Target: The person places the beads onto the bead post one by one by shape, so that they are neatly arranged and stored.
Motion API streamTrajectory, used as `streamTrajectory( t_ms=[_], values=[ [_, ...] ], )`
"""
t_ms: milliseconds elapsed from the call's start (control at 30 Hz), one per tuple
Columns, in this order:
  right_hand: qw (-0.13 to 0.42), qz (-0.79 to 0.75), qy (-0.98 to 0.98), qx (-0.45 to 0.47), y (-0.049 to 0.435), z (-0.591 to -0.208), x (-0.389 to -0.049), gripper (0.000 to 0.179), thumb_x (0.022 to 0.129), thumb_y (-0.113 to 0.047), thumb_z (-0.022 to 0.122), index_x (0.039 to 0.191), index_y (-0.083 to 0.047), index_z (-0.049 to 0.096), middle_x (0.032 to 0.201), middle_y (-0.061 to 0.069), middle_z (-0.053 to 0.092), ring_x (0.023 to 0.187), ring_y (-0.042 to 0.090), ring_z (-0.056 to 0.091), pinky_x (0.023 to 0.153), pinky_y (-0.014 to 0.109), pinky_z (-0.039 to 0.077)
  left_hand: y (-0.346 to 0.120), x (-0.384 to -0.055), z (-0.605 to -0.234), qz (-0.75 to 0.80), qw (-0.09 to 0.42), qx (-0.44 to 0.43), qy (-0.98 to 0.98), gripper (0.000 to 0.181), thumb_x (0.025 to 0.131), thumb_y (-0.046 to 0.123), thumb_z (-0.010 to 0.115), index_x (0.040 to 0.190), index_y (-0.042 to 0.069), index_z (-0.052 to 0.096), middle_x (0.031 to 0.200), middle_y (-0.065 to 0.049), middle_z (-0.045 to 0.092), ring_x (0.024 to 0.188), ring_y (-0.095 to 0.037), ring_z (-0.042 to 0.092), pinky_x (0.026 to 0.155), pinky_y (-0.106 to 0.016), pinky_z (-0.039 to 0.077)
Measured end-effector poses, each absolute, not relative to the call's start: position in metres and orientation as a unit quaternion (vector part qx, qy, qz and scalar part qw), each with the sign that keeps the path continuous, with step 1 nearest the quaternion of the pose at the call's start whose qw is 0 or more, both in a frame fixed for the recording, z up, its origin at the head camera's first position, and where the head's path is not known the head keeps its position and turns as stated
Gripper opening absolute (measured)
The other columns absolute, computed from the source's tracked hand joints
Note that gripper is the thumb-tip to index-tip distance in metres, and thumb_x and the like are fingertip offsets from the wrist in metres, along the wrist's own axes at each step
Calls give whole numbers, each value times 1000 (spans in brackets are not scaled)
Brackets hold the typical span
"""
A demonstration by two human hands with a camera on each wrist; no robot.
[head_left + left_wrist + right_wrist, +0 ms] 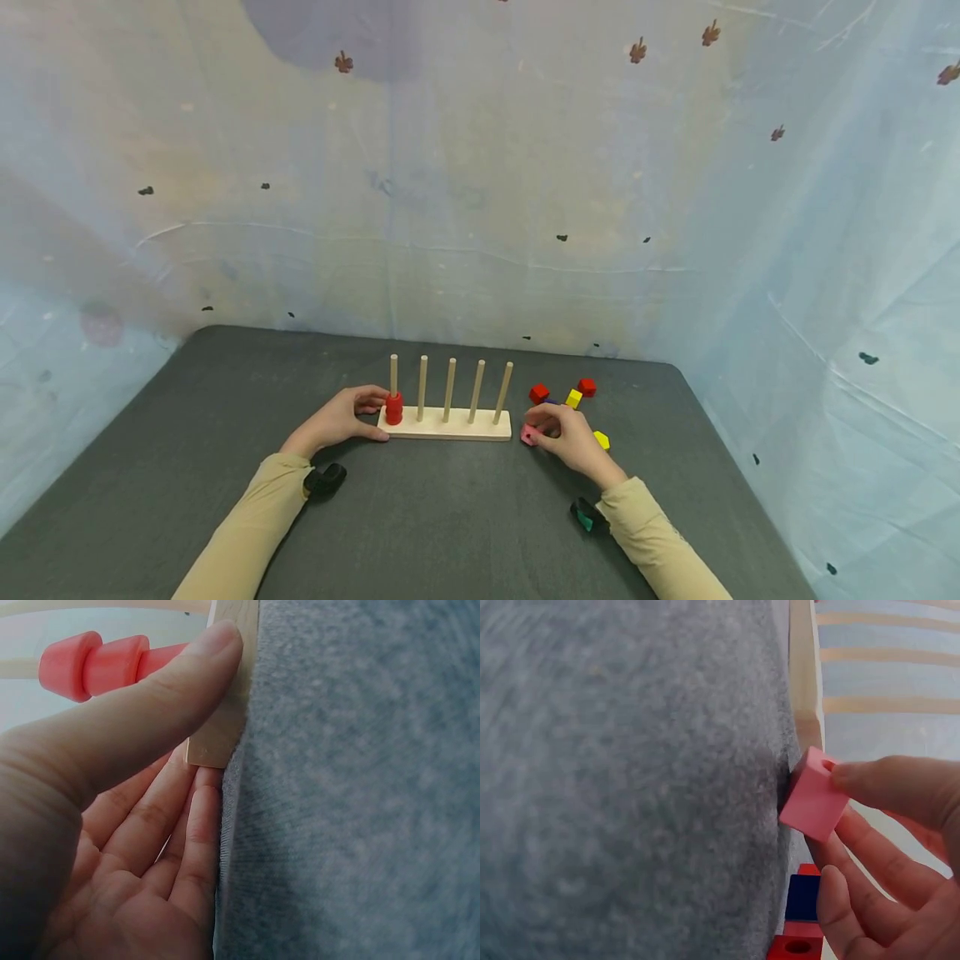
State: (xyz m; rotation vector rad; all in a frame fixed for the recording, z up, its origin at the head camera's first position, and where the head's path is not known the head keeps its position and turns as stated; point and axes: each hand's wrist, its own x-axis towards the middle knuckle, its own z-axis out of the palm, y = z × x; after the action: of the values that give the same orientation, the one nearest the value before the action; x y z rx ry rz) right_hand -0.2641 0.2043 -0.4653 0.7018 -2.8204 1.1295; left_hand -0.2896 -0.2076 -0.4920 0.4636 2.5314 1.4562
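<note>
A wooden peg board with several upright pegs lies across the table. Red beads are stacked on its leftmost peg. My left hand holds the board's left end, its thumb along the front edge and fingers behind; in the left wrist view the thumb crosses the wooden base beside the red beads. Just off the board's right end, my right hand pinches a pink block between thumb and fingers. A hole shows in one face of that pink block in the right wrist view.
Loose blocks lie right of the board: a red one, another red one, a yellow one and a yellow hexagonal one. A dark blue block sits near my right fingers. A patterned sheet hangs behind the grey table.
</note>
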Motion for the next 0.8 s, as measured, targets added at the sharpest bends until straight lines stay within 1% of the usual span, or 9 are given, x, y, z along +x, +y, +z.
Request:
streamTrajectory(
  t_ms=[167, 367, 567, 700, 800],
  values=[
    [11, 357, -906, 225, 205, -465, -263, 28, 86, -4, 71, 113, -5, 68, 104, 1, 68, 85, 14, 64, 69, 26, 54, -208, -290, -490, 488, 92, 159, 853, 75, 66, 26, 89, 130, 5, 55, 124, -12, 59, 112, -30, 56, 97, -48, 45],
    [3, 370, -900, 229, 205, -468, -261, 26, 88, -4, 69, 114, -4, 67, 107, 3, 67, 85, 15, 64, 71, 26, 55, -208, -289, -491, 490, 91, 160, 852, 75, 66, 27, 89, 130, 6, 55, 124, -12, 59, 112, -29, 56, 97, -48, 45],
    [-2, 360, -901, 242, 204, -472, -260, 31, 85, -7, 73, 115, -5, 66, 106, 3, 67, 92, 15, 62, 76, 30, 55, -208, -289, -491, 486, 90, 155, 855, 75, 65, 26, 89, 129, 5, 55, 123, -12, 59, 111, -30, 56, 96, -48, 45],
    [6, 346, -904, 251, 204, -473, -261, 33, 83, -3, 74, 115, -4, 66, 106, 4, 67, 94, 18, 62, 76, 34, 55, -208, -289, -492, 483, 89, 158, 857, 76, 66, 26, 89, 130, 4, 54, 124, -13, 59, 112, -30, 56, 96, -48, 45],
    [12, 345, -903, 255, 205, -474, -262, 34, 81, 1, 74, 114, -3, 66, 105, 4, 67, 92, 19, 62, 75, 36, 55, -208, -289, -492, 483, 87, 165, 856, 75, 67, 26, 88, 130, 3, 54, 125, -14, 58, 113, -32, 56, 97, -49, 45]
  ],
)
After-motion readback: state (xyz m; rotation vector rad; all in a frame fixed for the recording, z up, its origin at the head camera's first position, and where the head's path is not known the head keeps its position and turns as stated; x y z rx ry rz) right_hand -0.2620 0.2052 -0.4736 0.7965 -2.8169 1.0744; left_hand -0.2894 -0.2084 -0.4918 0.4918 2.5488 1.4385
